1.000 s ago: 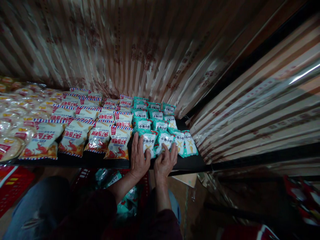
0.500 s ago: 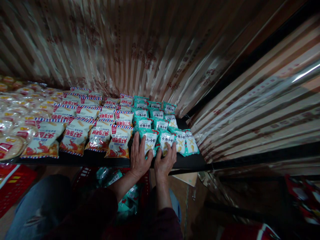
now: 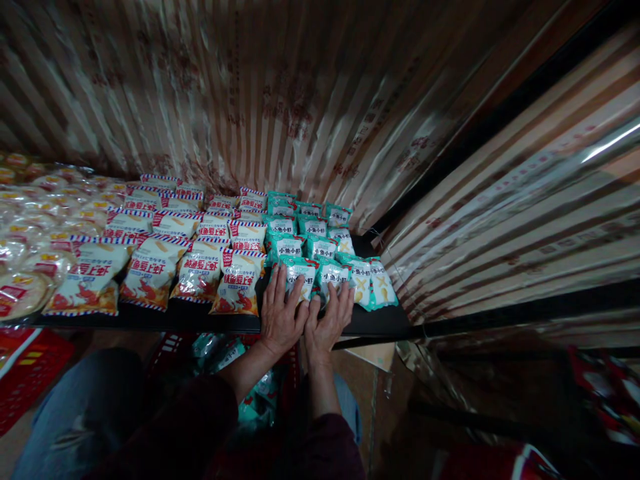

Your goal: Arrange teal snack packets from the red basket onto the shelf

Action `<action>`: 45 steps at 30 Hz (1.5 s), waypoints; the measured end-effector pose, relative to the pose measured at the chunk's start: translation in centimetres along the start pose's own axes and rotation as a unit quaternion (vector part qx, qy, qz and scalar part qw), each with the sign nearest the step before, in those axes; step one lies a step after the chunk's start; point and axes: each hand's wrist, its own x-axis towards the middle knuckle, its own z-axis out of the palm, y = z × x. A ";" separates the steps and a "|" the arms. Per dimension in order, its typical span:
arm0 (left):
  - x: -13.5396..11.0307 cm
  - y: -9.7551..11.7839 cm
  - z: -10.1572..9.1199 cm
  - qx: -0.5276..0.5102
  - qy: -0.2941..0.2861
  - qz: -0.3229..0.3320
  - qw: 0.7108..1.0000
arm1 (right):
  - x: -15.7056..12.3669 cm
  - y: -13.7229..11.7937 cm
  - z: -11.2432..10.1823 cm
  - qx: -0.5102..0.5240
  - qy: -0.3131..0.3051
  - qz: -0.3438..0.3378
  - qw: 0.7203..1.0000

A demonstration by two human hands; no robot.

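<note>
My left hand (image 3: 280,313) lies flat on a teal snack packet (image 3: 299,272) in the front row of the black shelf (image 3: 380,323). My right hand (image 3: 327,319) presses on the neighbouring teal packet (image 3: 336,275), fingers spread over its lower half. Both hands sit side by side at the shelf's front edge, thumbs nearly touching. More teal packets (image 3: 310,230) lie in rows behind them. Two further teal packets (image 3: 373,283) lie to the right of my right hand.
White-and-red snack bags (image 3: 150,270) fill the shelf to the left, with clear-wrapped round cakes (image 3: 25,287) at the far left. Striped foil lines the back and right walls. Below the shelf is a red crate (image 3: 23,377) and teal packets (image 3: 255,407) near my knees.
Both hands have slid forward and closer together on the front teal packets, pushing them back against the row behind. The right hand moved left.
</note>
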 end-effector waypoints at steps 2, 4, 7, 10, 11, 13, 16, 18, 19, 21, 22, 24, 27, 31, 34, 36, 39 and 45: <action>-0.1 0.0 0.0 0.007 0.008 0.006 1.000 | -0.1 -0.2 0.0 0.002 -0.002 -0.009 1.000; -0.2 0.1 0.0 0.010 0.016 0.009 1.000 | -0.2 -0.2 0.1 0.003 -0.002 -0.017 1.000; -0.2 0.1 0.1 0.010 0.021 0.013 1.000 | -0.3 -0.3 0.0 0.004 0.003 -0.034 0.999; -0.2 0.1 0.3 0.010 0.015 0.015 1.000 | -0.2 -0.3 0.0 0.018 -0.003 -0.061 0.998; -0.2 0.1 0.3 0.010 0.010 0.013 1.000 | -0.2 -0.3 0.0 0.023 -0.010 -0.066 0.998; -0.1 0.1 0.3 0.011 0.001 0.010 1.000 | -0.2 -0.3 0.1 0.030 -0.023 -0.067 0.997; 0.0 0.1 0.1 0.012 -0.010 0.013 1.000 | -0.3 -0.2 0.2 0.031 -0.028 -0.062 0.997; 0.0 0.1 0.0 0.011 -0.010 0.015 1.000 | -0.3 -0.1 0.2 0.037 -0.024 -0.062 0.997; 0.0 0.1 0.0 0.012 -0.008 0.016 1.000 | -0.3 -0.1 0.2 0.041 -0.022 -0.064 0.997; -0.1 0.1 0.0 0.014 -0.002 0.015 1.000 | -0.3 -0.1 0.1 0.049 -0.019 -0.071 0.996; -0.1 0.1 0.0 0.015 0.001 0.016 1.000 | -0.3 -0.1 0.1 0.050 -0.018 -0.076 0.996; -0.2 0.1 0.0 0.012 0.006 0.019 1.000 | -0.3 -0.2 0.0 0.051 -0.015 -0.085 0.995; -0.3 0.1 0.0 0.004 0.012 0.029 1.000 | -0.3 -0.2 0.0 0.049 -0.009 -0.083 0.995; -0.3 0.2 -0.2 0.003 0.021 0.045 0.999 | -0.3 -0.4 -0.2 0.049 -0.002 -0.080 0.996; -0.5 0.4 -0.6 0.005 0.030 0.054 0.998 | -0.3 -0.8 -0.6 0.052 0.009 -0.095 0.994; -0.7 0.4 -1.0 0.004 0.024 0.054 0.998 | -0.4 -1.3 -0.9 0.057 0.011 -0.112 0.992; -1.1 0.1 -2.3 0.010 0.018 0.057 0.998 | -0.6 -2.4 -1.4 0.087 -0.004 -0.146 0.985; -1.7 -2.0 -6.8 0.045 -0.001 0.073 0.996 | -2.3 -5.3 -0.8 0.202 -0.091 -0.182 0.958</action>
